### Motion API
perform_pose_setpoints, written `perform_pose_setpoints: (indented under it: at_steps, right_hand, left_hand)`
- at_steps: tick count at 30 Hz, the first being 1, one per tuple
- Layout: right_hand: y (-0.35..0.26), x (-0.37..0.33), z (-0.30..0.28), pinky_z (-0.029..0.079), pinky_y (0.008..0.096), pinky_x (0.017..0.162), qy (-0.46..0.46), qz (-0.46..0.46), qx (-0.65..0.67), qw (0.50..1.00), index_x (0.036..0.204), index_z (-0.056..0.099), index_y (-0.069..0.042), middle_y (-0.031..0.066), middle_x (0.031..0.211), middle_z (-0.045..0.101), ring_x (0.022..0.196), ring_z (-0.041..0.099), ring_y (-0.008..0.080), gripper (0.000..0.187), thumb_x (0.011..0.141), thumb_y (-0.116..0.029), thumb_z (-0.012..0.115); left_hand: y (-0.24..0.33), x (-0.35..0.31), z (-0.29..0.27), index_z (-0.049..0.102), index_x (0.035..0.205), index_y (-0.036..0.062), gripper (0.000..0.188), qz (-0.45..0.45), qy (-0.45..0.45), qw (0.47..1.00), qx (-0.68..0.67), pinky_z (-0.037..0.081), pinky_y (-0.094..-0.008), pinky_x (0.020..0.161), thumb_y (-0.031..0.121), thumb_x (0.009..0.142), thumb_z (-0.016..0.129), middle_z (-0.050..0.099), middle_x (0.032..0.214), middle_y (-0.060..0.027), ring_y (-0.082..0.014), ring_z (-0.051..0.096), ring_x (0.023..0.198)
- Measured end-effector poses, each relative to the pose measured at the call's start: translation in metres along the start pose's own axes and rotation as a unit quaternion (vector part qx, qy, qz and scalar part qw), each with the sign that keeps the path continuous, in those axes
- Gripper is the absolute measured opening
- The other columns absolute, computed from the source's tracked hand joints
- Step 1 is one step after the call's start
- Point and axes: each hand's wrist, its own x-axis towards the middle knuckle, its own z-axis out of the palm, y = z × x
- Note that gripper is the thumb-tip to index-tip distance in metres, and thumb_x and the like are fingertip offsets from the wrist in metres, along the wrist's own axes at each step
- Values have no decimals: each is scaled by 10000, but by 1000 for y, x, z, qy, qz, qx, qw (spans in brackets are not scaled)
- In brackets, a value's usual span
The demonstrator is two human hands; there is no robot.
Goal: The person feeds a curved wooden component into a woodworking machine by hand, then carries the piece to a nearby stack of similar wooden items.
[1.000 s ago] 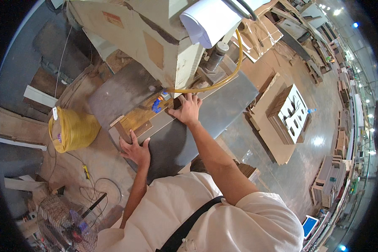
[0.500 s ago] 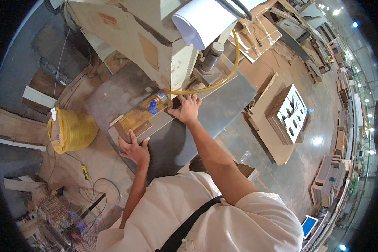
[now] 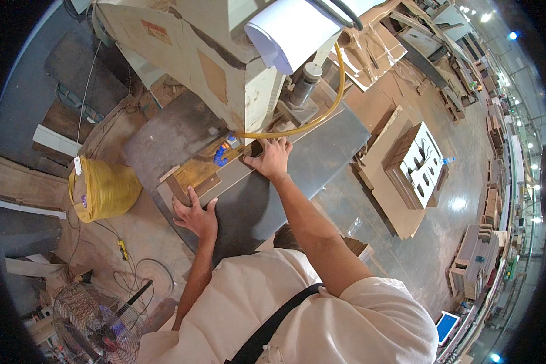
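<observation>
On the dark machine table [image 3: 315, 161] lies a long, narrow grey-edged board [image 3: 242, 185], with a wooden piece [image 3: 191, 173] of yellowish and brown strips on it. My left hand [image 3: 195, 218] is open, its spread fingers resting on the board near the wood's left end. Farther right, my right hand [image 3: 272, 161] presses down with fingers and thumb apart, beside a small dark brown block at the board's edge. Its fingertips are partly hidden. Between the hands, a blue segmented nozzle hose [image 3: 220, 156] with an orange tip hangs just under the machine head [image 3: 224, 79].
A yellow hose [image 3: 321, 120] curves over the table by a metal cylinder [image 3: 306, 82]. White paper [image 3: 291, 36] hangs from the machine. At left stand a yellow sack [image 3: 106, 191] and a wire-caged fan [image 3: 97, 327]. A stack of cut panels [image 3: 415, 167] sits on the floor at right.
Both hands stay nearly in place on the board; the left has shifted very slightly right. The hanging paper has swung a little to the left.
</observation>
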Motion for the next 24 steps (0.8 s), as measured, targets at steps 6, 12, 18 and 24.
perform_pose_setpoints:
  at_steps: [6,12,18,24]
  right_hand:
    - [6,2,2,287,577,1041,0,-7,8,1000,1177,710,-91,155,1211,613,1193,468,403,716,599,-506,796]
    - [9,3,3,281,589,1043,17,-9,16,1000,1140,724,-77,165,1170,636,1200,462,407,697,598,-510,800]
    - [14,5,5,283,582,1050,3,4,11,1000,1099,728,-52,174,1133,668,1185,471,414,676,601,-505,796]
    - [15,8,1,296,571,1035,7,5,6,1000,1149,704,-75,165,1141,673,1192,478,392,694,607,-499,793]
  left_hand:
    - [3,-1,2,413,1507,309,904,-2,0,1000,-4,261,-774,995,565,725,787,270,1522,-246,-416,259,1435]
    - [6,0,3,415,1505,313,906,-5,0,1000,-3,258,-776,999,563,719,792,267,1529,-239,-410,258,1438]
    - [11,0,4,429,1498,308,896,0,12,1000,-6,259,-774,999,558,719,793,270,1528,-242,-409,257,1439]
    - [15,0,4,437,1495,290,895,10,13,1000,-1,252,-758,1007,526,716,809,294,1504,-256,-414,277,1420]
